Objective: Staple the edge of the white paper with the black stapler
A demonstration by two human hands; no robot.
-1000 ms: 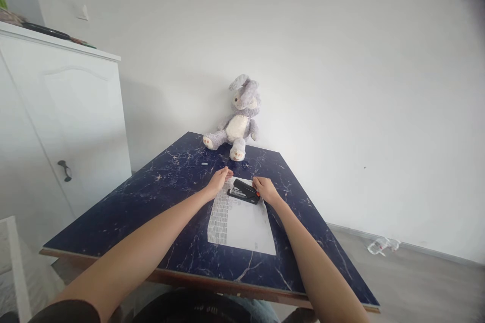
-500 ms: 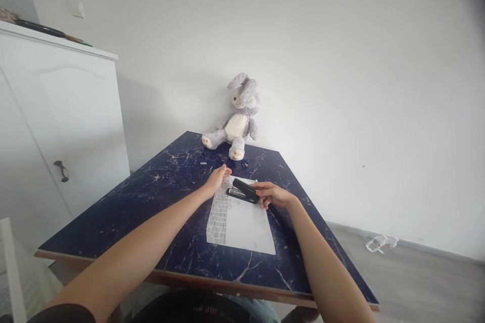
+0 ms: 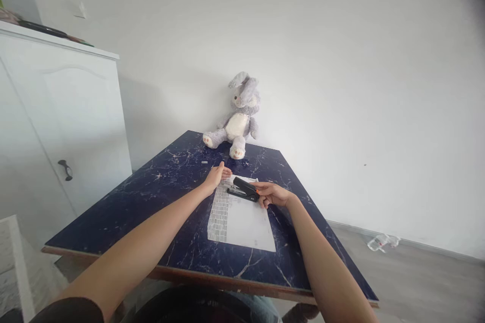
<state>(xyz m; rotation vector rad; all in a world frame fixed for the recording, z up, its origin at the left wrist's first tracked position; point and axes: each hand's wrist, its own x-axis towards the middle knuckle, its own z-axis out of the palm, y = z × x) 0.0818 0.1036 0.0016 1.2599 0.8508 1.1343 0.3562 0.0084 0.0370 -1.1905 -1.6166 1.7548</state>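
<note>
A black stapler (image 3: 242,190) with an orange part lies tilted over a printed sheet of paper (image 3: 248,224), its jaws spread apart and pointing left. My right hand (image 3: 273,195) holds it by the rear end, fingers wrapped round. Between the jaws a thin metal piece shows, reaching left toward my left hand (image 3: 216,178). That hand hovers at the sheet's upper left corner, thumb up and fingers stretched out, palm facing the stapler. Whether the fingertips touch the metal piece is too small to tell.
A grey plush rabbit (image 3: 238,123) sits at the back of the dark blue marbled table (image 3: 151,212), against the wall. In front of it lies a small pale strip (image 3: 204,162). A white cabinet (image 3: 83,111) stands on the left, and a clear plastic item (image 3: 382,243) lies on the floor, right.
The thin metal piece in the stapler now reaches farther left, out past the jaws. My left hand has opened slightly, its thumb rising. The right hand keeps its grip.
</note>
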